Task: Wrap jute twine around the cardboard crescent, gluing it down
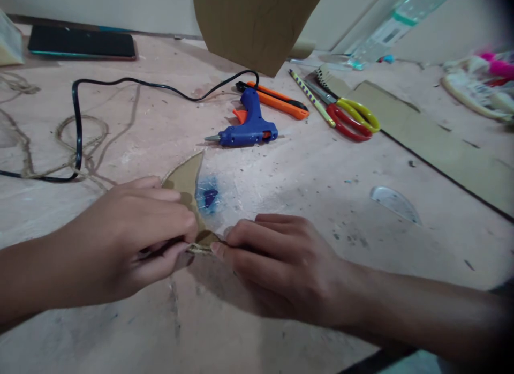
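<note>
A curved, pointed piece of brown cardboard (182, 184) has twine along its outer edge. My left hand (136, 234) is closed on its left side, fingers and thumb pinching near the lower edge. At the lower right end, my right hand (281, 256) pinches the same piece and the twine (199, 248). Both hands' fingertips are close together, and the palms hide part of the cardboard. Just beyond the piece lies a blue glue gun (249, 130) on its side, its nozzle pointing left.
Behind are an orange cutter (281, 102), a pencil (311, 97), scissors (349, 117) and a phone (82, 43). A black cord (78, 127) crosses loose twine (60, 133) at left. Rightward lie a protractor (395, 204) and cardboard strip (450, 149); a bottle (395, 28) stands behind.
</note>
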A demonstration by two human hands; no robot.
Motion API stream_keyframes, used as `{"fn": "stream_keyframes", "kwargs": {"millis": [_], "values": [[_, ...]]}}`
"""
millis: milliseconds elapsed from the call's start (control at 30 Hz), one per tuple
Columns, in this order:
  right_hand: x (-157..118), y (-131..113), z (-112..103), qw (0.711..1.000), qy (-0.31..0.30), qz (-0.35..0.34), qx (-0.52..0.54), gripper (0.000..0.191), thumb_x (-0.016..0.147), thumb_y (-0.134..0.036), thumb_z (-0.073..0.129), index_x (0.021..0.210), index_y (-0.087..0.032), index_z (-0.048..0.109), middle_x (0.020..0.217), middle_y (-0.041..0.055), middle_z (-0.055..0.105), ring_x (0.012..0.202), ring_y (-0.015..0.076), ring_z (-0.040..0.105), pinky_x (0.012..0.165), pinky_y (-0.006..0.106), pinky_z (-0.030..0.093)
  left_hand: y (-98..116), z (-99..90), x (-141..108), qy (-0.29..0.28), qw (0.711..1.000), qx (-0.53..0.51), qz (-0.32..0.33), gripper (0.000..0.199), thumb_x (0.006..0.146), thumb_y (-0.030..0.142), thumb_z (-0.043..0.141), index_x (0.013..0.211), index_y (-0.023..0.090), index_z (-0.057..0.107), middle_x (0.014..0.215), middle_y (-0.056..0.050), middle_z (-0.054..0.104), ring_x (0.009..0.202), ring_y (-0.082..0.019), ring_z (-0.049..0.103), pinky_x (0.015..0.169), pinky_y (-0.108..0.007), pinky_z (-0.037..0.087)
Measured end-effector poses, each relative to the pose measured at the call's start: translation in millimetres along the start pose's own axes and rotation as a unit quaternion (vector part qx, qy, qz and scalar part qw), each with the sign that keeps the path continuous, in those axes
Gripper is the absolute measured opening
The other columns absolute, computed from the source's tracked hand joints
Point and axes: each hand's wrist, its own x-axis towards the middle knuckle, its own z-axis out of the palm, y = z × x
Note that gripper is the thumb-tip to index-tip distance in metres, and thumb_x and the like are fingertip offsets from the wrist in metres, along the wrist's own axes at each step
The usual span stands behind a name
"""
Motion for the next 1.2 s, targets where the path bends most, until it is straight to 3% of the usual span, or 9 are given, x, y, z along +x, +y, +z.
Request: {"fn": "stream_keyframes", "kwargs": {"millis": [267, 367, 600, 800, 967, 1200], "values": [[2.1, -1.4, 1.3, 1.0, 0.015, 0.017, 0.016, 0.018, 0.108, -0.008, 0.054, 0.106, -0.016, 0.07, 0.097, 0.0049, 0.077, 0.071, 0.0153, 0.061, 0.062, 0.032, 0.05, -1.5, -4.2, 1.4, -0.021, 0.999, -0.038, 0.005, 0.024, 0.106, 0.01, 0.054, 0.088, 0.023, 0.063, 0.075, 0.005, 0.063, 0.071, -0.014, 0.057, 0.073, -0.032, 0.039], [1.8, -2.2, 3.9, 0.999, 0.036, 0.028, 0.019, 0.017, 0.101, -0.006, 0.06, 0.113, -0.015, 0.069, 0.099, 0.0047, 0.077, 0.074, 0.0161, 0.065, 0.063, 0.032, 0.051, -2.0, -3.5, 1.7, -0.022, 0.999, -0.035, 0.004, 0.024, 0.106, 0.011, 0.054, 0.087, 0.023, 0.062, 0.074, 0.005, 0.063, 0.069, -0.014, 0.055, 0.072, -0.032, 0.038], [2.1, -0.2, 0.0, 0.999, -0.003, 0.02, 0.026, 0.02, 0.11, -0.012, 0.053, 0.117, -0.016, 0.072, 0.101, 0.0052, 0.078, 0.075, 0.0155, 0.065, 0.067, 0.032, 0.054, -3.1, -3.3, 1.4, -0.019, 0.999, -0.033, 0.003, 0.023, 0.106, 0.012, 0.056, 0.087, 0.023, 0.062, 0.075, 0.006, 0.061, 0.068, -0.014, 0.055, 0.072, -0.032, 0.038], [3.6, -0.6, 3.1, 0.998, 0.005, 0.024, 0.052, 0.018, 0.104, -0.007, 0.055, 0.112, -0.016, 0.069, 0.099, 0.0046, 0.077, 0.075, 0.0165, 0.066, 0.066, 0.033, 0.054, -1.6, -3.2, 1.7, -0.016, 1.0, -0.027, 0.002, 0.023, 0.106, 0.012, 0.056, 0.086, 0.023, 0.061, 0.074, 0.006, 0.06, 0.068, -0.014, 0.054, 0.072, -0.032, 0.038], [2.6, -0.5, 5.5, 0.998, 0.026, 0.034, 0.052, 0.034, 0.1, -0.005, 0.06, 0.132, -0.014, 0.066, 0.103, 0.0034, 0.078, 0.077, 0.0162, 0.068, 0.068, 0.033, 0.056, -2.1, -4.0, 2.7, -0.02, 0.999, -0.028, -0.002, 0.023, 0.106, 0.013, 0.056, 0.086, 0.023, 0.058, 0.073, 0.006, 0.059, 0.067, -0.014, 0.053, 0.07, -0.032, 0.038], [4.0, 2.1, 2.1, 0.999, 0.004, 0.009, 0.045, 0.027, 0.107, -0.01, 0.056, 0.13, -0.016, 0.069, 0.102, 0.0037, 0.077, 0.076, 0.0155, 0.066, 0.068, 0.033, 0.052, -2.2, -1.8, 1.4, -0.013, 1.0, -0.021, -0.007, 0.021, 0.104, 0.013, 0.057, 0.086, 0.024, 0.06, 0.073, 0.006, 0.058, 0.066, -0.015, 0.052, 0.069, -0.032, 0.036]]}}
